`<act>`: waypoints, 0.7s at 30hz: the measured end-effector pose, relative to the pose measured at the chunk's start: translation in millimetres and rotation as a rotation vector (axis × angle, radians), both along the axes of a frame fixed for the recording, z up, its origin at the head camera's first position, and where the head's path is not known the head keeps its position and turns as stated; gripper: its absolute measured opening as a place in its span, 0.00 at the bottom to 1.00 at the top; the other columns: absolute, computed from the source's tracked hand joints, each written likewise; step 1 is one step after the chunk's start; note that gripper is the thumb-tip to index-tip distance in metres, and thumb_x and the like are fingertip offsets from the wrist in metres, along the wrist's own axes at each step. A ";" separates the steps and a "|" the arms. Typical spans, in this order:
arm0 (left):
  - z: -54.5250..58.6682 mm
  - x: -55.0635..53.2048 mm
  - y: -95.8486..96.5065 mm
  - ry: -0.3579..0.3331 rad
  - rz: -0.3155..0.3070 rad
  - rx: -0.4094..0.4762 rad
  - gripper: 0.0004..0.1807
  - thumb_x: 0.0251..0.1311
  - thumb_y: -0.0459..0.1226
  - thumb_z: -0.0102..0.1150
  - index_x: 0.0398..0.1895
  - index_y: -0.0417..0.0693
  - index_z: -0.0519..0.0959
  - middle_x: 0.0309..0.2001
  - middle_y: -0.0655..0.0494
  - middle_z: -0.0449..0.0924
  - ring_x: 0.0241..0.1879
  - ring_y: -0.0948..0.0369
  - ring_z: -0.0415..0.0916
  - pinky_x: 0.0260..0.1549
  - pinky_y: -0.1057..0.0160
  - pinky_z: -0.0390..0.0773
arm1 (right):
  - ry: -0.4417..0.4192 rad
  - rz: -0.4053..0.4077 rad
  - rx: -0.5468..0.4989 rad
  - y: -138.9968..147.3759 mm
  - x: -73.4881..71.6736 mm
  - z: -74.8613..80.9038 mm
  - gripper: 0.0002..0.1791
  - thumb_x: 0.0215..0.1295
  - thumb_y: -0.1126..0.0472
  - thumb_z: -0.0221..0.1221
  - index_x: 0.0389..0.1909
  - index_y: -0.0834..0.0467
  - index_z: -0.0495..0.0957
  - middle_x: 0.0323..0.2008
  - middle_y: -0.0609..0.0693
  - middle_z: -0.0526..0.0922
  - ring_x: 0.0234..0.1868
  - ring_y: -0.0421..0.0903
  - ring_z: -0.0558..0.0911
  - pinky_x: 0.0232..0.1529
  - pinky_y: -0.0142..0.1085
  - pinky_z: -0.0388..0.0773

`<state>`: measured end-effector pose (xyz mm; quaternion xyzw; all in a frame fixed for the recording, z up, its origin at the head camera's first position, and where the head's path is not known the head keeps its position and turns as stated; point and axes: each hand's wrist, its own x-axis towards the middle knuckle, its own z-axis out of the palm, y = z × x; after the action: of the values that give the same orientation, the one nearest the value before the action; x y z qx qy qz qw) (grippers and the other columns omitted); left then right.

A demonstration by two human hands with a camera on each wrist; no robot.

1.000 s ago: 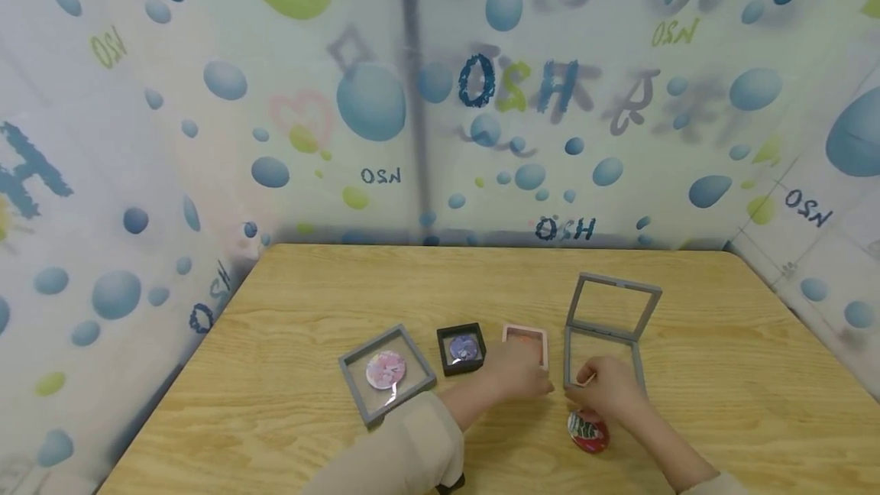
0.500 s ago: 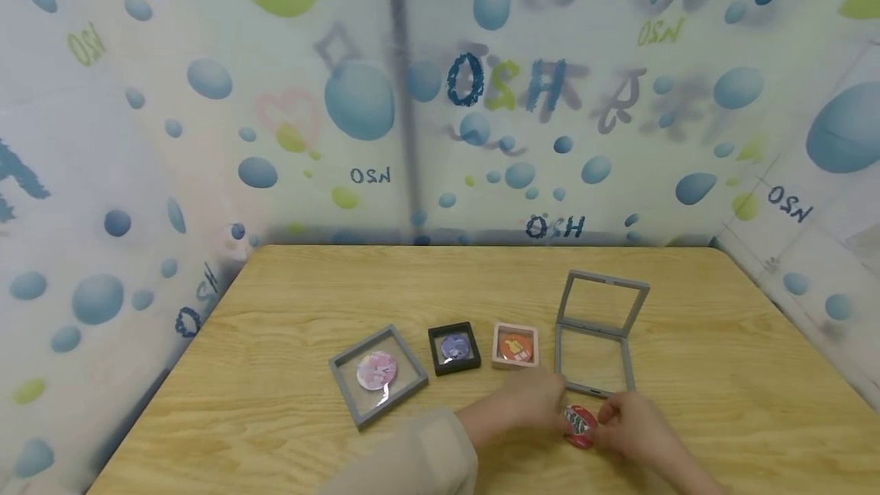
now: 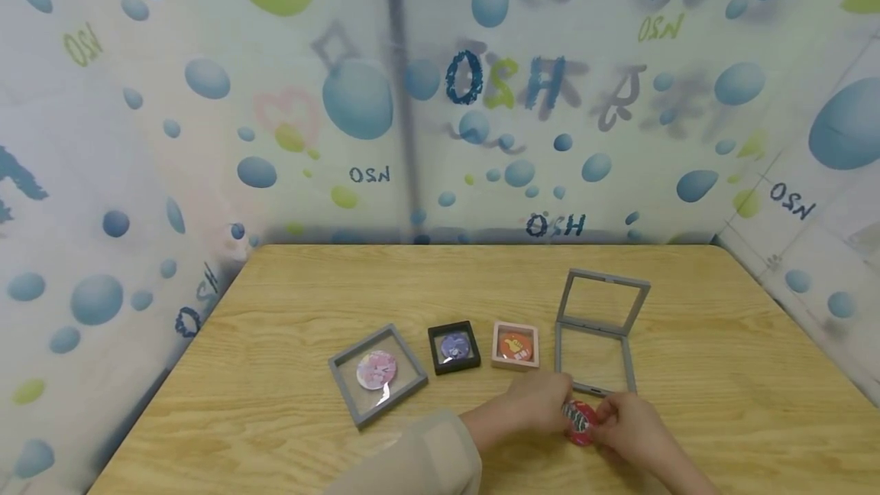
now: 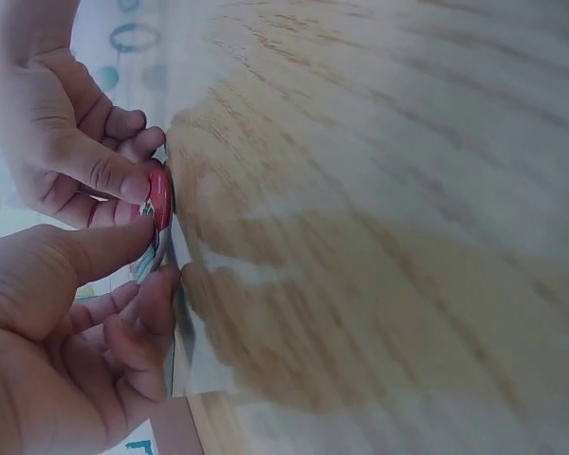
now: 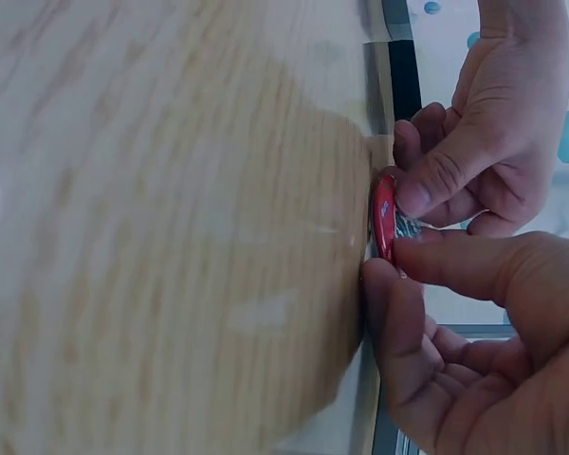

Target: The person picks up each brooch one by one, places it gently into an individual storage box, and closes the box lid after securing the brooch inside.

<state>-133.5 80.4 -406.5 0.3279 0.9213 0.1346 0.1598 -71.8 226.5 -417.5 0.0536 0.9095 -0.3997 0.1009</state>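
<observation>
A round red button badge [image 3: 581,423] with a dark and white pattern is low over the table, in front of the raised-lid grey frame [image 3: 595,361]. My left hand [image 3: 539,402] pinches the badge's left edge between thumb and fingers. On its right edge, the thumb and fingers of my right hand [image 3: 631,428] pinch it too. Both wrist views show the badge edge-on: its red rim [image 4: 164,194] lies between the two thumbs in the left one, and the red side of the badge [image 5: 384,216] shows in the right one. Fingers hide parts of its face.
Left of the hands lie a pink frame [image 3: 515,364] with an orange badge, a black frame [image 3: 435,354] with a purple badge, and a larger grey frame [image 3: 347,396] with a pink badge. Patterned curtains [image 3: 296,205] rise behind the wooden table [image 3: 330,281].
My left hand has moved right from in front of the pink frame to the red badge. My right hand has come down from the grey frame's front edge to the badge.
</observation>
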 end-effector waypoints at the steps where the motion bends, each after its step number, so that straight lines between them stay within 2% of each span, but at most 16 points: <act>1: 0.2 -0.2 0.2 -0.002 0.009 0.012 0.10 0.45 0.42 0.66 0.25 0.53 0.74 0.18 0.66 0.67 0.17 0.69 0.63 0.14 0.72 0.64 | -0.005 -0.011 -0.009 -0.1 -0.3 0.0 0.07 0.48 0.70 0.61 0.25 0.66 0.72 0.16 0.50 0.75 0.17 0.43 0.76 0.18 0.31 0.73; 8: 2.2 -0.9 1.7 0.000 0.048 0.088 0.06 0.48 0.38 0.63 0.27 0.50 0.74 0.18 0.65 0.67 0.16 0.69 0.63 0.13 0.73 0.63 | -0.003 -0.068 -0.073 2.5 -3.1 -0.2 0.04 0.53 0.71 0.57 0.26 0.68 0.71 0.17 0.51 0.76 0.18 0.44 0.77 0.19 0.32 0.75; 13: 3.5 -3.7 4.4 0.047 0.081 0.139 0.05 0.48 0.37 0.61 0.26 0.50 0.74 0.17 0.64 0.68 0.16 0.69 0.63 0.13 0.72 0.63 | 0.016 -0.108 -0.115 5.3 -7.2 2.0 0.04 0.54 0.71 0.56 0.27 0.69 0.71 0.16 0.52 0.76 0.18 0.46 0.78 0.20 0.33 0.76; 16: 3.6 -6.2 6.2 0.065 0.105 0.172 0.05 0.48 0.36 0.60 0.28 0.49 0.75 0.18 0.64 0.68 0.16 0.69 0.63 0.13 0.72 0.63 | 0.035 -0.137 -0.103 6.4 -10.8 4.0 0.05 0.54 0.71 0.57 0.27 0.69 0.71 0.16 0.52 0.76 0.17 0.46 0.78 0.19 0.33 0.76; 21: 4.7 -11.8 10.9 0.061 0.177 0.244 0.08 0.49 0.36 0.59 0.35 0.50 0.76 0.17 0.65 0.68 0.14 0.69 0.63 0.12 0.72 0.63 | 0.067 -0.149 -0.101 9.8 -19.0 9.2 0.05 0.56 0.70 0.56 0.28 0.71 0.72 0.14 0.52 0.75 0.16 0.46 0.77 0.18 0.32 0.74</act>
<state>-145.3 91.3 -401.9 0.2662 0.9279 0.2492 0.0779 -90.8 236.4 -408.3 0.1027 0.8845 -0.4531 0.0432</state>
